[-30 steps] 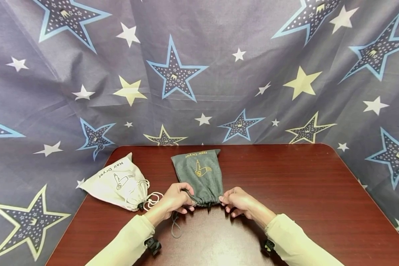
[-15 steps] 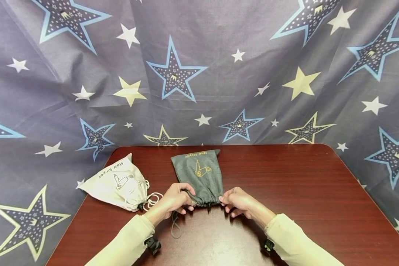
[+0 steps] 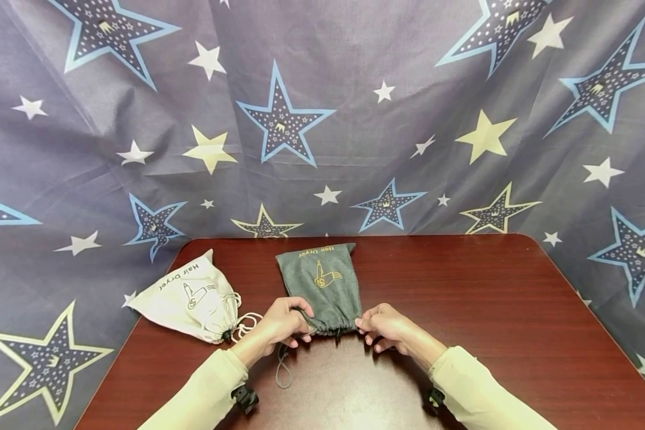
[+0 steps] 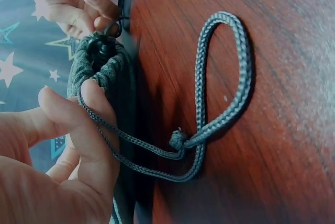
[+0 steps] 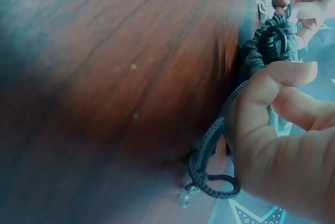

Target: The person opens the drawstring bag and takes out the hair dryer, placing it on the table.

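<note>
A grey drawstring bag (image 3: 322,292), printed "Hair Dryer" in gold, lies on the table with its gathered mouth toward me. My left hand (image 3: 285,322) pinches the left end of the mouth. At the right end, the thumb and fingers of my right hand (image 3: 388,328) pinch the bag's edge. A knotted grey cord (image 4: 243,62) hangs beside my left hand in the left wrist view. Another looped cord (image 5: 207,150) trails below my right hand in the right wrist view. Something dark with a loop (image 5: 282,41) shows in the puckered opening; its kind is unclear.
Left of the grey bag lies a cream drawstring bag (image 3: 193,298), its white cords (image 3: 247,325) spread toward my left wrist. The reddish-brown table (image 3: 478,310) ends at a star-patterned curtain (image 3: 322,119).
Almost nothing differs. The view has tilted very slightly, while both hands keep their hold on the grey bag's mouth.
</note>
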Demonstrator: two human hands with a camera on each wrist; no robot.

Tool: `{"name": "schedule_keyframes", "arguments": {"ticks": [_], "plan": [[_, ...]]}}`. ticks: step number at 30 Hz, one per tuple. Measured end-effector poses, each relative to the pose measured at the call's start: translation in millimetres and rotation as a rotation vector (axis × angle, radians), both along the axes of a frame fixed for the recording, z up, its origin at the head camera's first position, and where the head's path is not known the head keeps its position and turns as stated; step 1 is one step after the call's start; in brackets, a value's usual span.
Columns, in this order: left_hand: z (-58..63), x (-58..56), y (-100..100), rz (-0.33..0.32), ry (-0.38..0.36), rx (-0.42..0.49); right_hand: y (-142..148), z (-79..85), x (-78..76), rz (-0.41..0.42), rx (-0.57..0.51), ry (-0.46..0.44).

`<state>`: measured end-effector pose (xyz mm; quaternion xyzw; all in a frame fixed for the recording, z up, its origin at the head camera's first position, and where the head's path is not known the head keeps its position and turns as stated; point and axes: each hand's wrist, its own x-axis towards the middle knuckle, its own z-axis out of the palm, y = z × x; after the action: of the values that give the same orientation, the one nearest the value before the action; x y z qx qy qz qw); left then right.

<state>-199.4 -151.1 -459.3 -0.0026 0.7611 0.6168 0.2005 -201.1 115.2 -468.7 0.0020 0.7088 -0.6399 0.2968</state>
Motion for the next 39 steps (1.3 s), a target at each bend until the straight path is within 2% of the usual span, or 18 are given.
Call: {"name": "schedule_keyframes", "arguments": {"ticks": [9,17,26,39], "plan": [[-0.9,1.7,-2.7,0.019,-0.003,-0.018,1.1,-0.7,0.4,-0.015,-0.009,0.004],[-1.9,4.9,1.5,0.023,0.030,-0.062,1.6,0.6,0.6,-0.028,-0.037,-0.009],[-5.8,8.8,3.2,-0.030,0.040,-0.069,1.0,0.9,1.5,-0.006,-0.011,-0.007],[-8.4,6.3,7.1,-0.039,0.051,-0.049,-1.5,-0.6,-0.3,-0.036,-0.001,-0.011]]}}
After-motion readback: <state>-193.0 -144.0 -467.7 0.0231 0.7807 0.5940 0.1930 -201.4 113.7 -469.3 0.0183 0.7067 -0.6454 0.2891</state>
